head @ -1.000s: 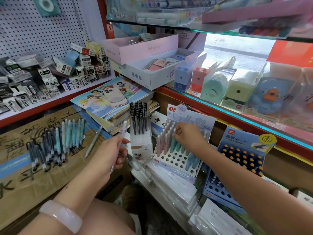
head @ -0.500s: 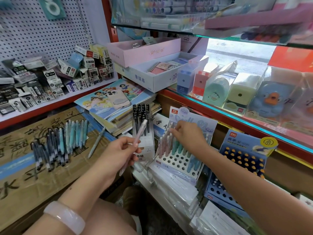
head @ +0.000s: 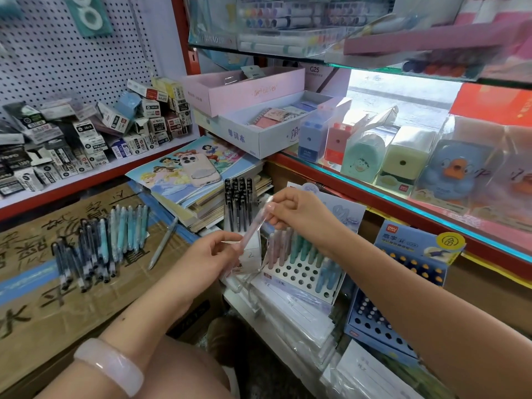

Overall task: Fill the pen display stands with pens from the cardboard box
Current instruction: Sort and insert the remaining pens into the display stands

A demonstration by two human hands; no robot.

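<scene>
Pens (head: 115, 240) lie loose in a row on the cardboard box (head: 57, 312), well left of the grip. Nearer it, the left hand (head: 211, 254) pinches the lower end of a wrapped pink pen (head: 254, 226). The right hand (head: 293, 214) pinches its upper end. Just right and below stands the white display stand (head: 299, 279), partly filled.

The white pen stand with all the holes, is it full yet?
Not full. The white pen stand has pens standing along its back rows, but many round holes in front are bare.
</scene>
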